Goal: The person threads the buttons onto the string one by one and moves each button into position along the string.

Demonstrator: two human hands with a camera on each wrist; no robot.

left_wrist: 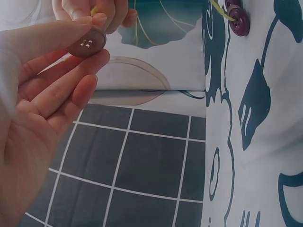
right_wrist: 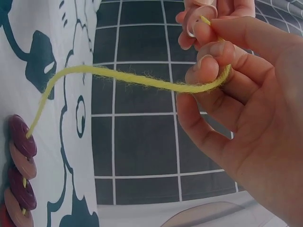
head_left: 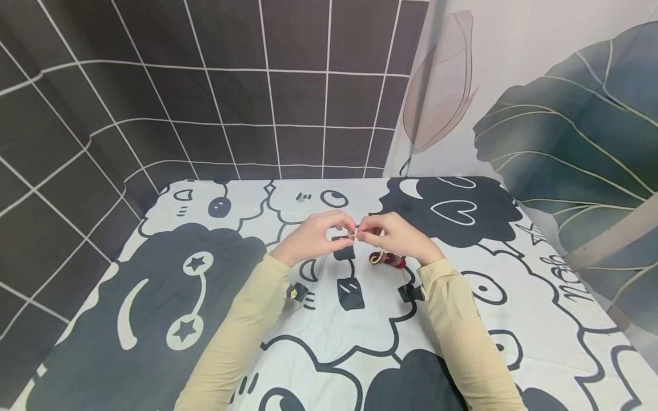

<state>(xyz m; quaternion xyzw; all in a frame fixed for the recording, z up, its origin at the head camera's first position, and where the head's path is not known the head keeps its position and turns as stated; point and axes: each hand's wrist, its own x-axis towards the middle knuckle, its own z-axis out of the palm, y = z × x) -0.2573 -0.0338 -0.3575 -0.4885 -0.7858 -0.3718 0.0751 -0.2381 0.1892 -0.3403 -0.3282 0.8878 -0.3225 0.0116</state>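
Observation:
My left hand [head_left: 325, 233] pinches a brown button [left_wrist: 86, 43] by its rim between thumb and fingers; small holes show in its face. Close beside it, my right hand [head_left: 397, 235] pinches yellow yarn [right_wrist: 137, 80] near its end. In the right wrist view the yarn's tip meets the button's face; whether it passes through a hole I cannot tell. From my right fingers the yarn droops across to a row of strung buttons [right_wrist: 22, 182], dark red and pinkish brown by turns, lying on the patterned cloth below the right hand.
A black-and-white cartoon cloth [head_left: 329, 337] covers the table. Behind it hangs a dark sheet with a white grid [head_left: 298, 97], and at the right a leaf-patterned curtain [head_left: 581, 125]. The strung buttons [head_left: 388, 259] lie just under the right wrist.

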